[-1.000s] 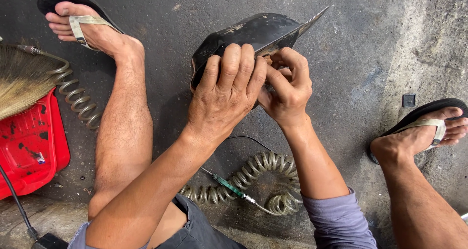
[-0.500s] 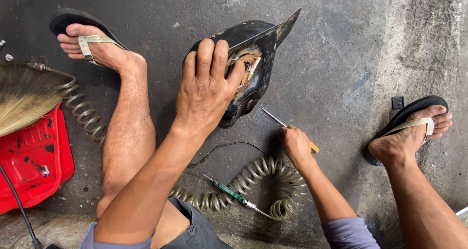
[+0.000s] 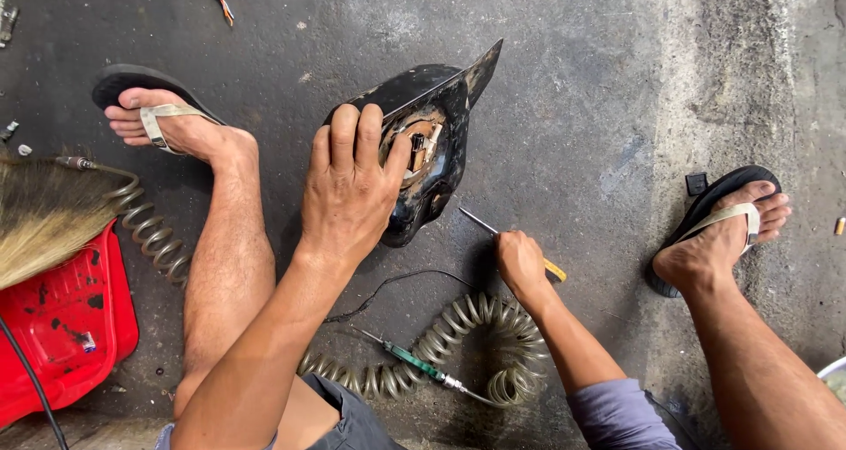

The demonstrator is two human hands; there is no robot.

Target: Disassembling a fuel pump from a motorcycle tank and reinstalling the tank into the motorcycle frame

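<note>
Left hand (image 3: 352,194): laid palm-down over the near side of a black, scuffed moulded plastic housing (image 3: 423,150), fingers spread and curled over its upper edge, thumb against the rim of its opening; the hand grips the housing and holds it propped on the concrete floor (image 3: 599,80). The housing stands near the middle of the view, between the person's two legs, its pointed tip directed up and to the right. Inside its opening a tan, round fitting (image 3: 414,146) with pale parts is visible.

Right hand (image 3: 520,260): lowered to the floor just below and to the right of the housing, fingers closed around a screwdriver (image 3: 493,231) with a thin metal shaft and a yellow handle end that projects from the far side of the fist. The shaft points up and left toward the housing; whether its tip touches the housing cannot be told.

Surroundings: a grey coiled air hose (image 3: 476,327) lies on the floor beneath the right forearm, with a green-handled tool (image 3: 410,359) across it and a thin black wire (image 3: 397,282) just above. Both feet wear black flip-flops with pale straps, left foot (image 3: 176,128) and right foot (image 3: 714,238) set well apart. At the left edge stand a red plastic dustpan (image 3: 62,327) and a straw broom head (image 3: 44,212).
</note>
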